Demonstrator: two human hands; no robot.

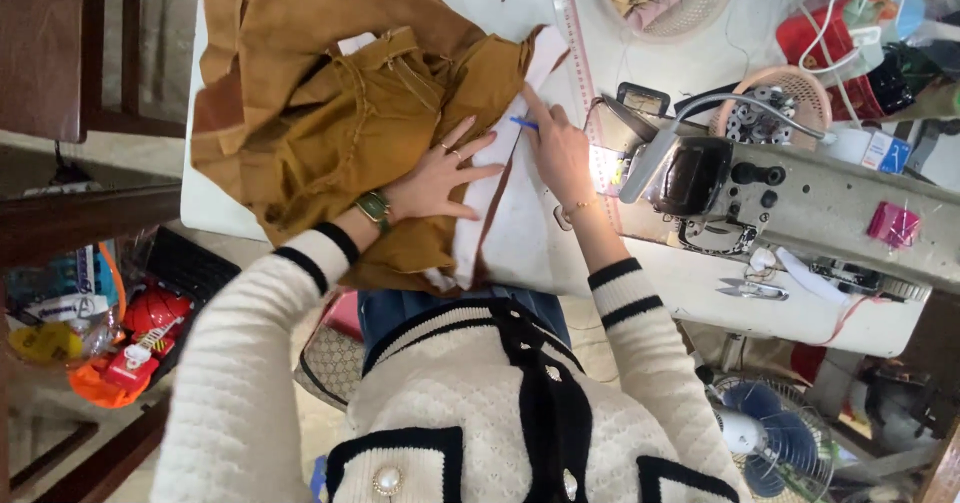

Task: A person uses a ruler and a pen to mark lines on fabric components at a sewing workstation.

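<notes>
A bundle of mustard-brown fabric (330,113) with a white lining strip (490,193) lies on the white sewing table (700,283). My left hand (440,175) lies flat on the fabric with fingers spread, pressing it down; a green watch sits on that wrist. My right hand (558,148) holds a small blue marking tool (522,122), its tip on the white strip near the fabric's edge. Both sleeves are cream knit with black bands.
A grey sewing machine (790,198) with a lit lamp stands to the right. Thread snips (750,289) lie on the table edge. Baskets (775,98) with bobbins and clutter sit at the far side. A fan (770,443) and red toys (135,348) are on the floor.
</notes>
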